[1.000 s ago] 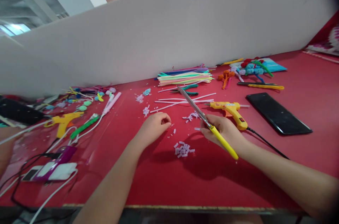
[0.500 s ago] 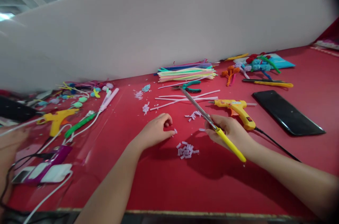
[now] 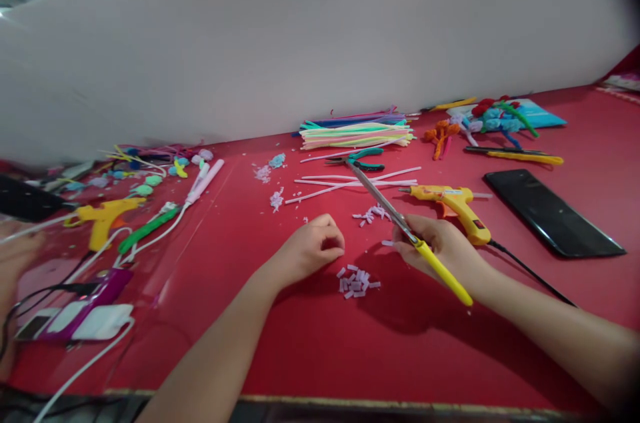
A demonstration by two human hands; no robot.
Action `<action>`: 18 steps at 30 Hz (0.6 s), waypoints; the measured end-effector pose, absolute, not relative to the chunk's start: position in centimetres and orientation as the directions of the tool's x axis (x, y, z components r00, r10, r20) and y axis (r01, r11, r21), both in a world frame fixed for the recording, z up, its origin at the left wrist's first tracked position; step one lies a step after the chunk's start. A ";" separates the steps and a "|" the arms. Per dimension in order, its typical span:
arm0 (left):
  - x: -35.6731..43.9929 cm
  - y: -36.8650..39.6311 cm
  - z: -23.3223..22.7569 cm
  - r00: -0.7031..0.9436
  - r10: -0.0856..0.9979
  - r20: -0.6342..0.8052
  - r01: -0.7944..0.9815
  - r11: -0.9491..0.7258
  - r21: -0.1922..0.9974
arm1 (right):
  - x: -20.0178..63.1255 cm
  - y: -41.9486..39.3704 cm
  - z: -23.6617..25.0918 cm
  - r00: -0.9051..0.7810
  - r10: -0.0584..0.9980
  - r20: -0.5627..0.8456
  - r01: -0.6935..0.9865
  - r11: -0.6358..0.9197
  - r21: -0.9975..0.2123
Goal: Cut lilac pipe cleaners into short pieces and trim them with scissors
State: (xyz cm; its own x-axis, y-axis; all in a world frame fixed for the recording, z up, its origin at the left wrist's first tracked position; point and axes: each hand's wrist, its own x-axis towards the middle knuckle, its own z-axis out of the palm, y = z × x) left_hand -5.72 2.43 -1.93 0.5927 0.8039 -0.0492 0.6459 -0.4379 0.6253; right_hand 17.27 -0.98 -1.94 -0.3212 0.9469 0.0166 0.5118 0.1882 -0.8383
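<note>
My right hand [image 3: 440, 249] is closed around yellow-handled scissors [image 3: 387, 209], whose metal blades point up and to the left. By its fingertips lies a small pale lilac piece [image 3: 387, 243]. My left hand [image 3: 313, 249] rests low over the red table, fingers curled and thumb bent toward the index finger. Whatever may be between those fingertips is hidden. Just below and to the right of it sits a loose pile of short lilac pieces [image 3: 356, 281]. A smaller group of lilac pieces [image 3: 369, 215] lies beyond, between the two hands.
Pink pipe cleaners [image 3: 350, 187], green-handled pliers [image 3: 367, 159] and a pipe-cleaner bundle [image 3: 355, 135] lie farther back. Right are a yellow glue gun [image 3: 463, 209] and black phone [image 3: 553, 213]. Left, another glue gun [image 3: 103, 216], cables, a purple power bank [image 3: 95, 306] and someone's hand [image 3: 20, 249].
My left hand has shifted slightly right and its fingers have drawn together; the lilac piece at its thumb is no longer visible. My right hand still holds the scissors. The view has turned a little.
</note>
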 end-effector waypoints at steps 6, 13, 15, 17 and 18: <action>-6.4 2.1 -0.6 0.558 0.828 -0.057 0.659 -0.401 0.636 | 17.3 -1.0 -1.9 -0.314 0.949 0.012 0.522 0.183 -0.833; -8.3 3.5 -1.3 0.399 0.917 0.008 0.791 -0.348 0.504 | 17.4 -0.9 -1.9 -0.323 0.946 0.014 0.520 0.190 -0.833; -7.9 3.6 -1.6 0.275 0.954 0.121 0.806 -0.297 0.512 | 17.4 -0.9 -1.9 -0.324 0.946 0.015 0.522 0.192 -0.831; -6.8 3.4 -1.9 0.234 0.956 0.176 0.778 -0.292 0.556 | 17.3 -0.9 -1.9 -0.320 0.947 0.020 0.517 0.192 -0.834; -6.0 3.1 -2.1 0.259 0.949 0.178 0.755 -0.314 0.576 | 17.3 -0.9 -1.9 -0.318 0.948 0.023 0.512 0.193 -0.837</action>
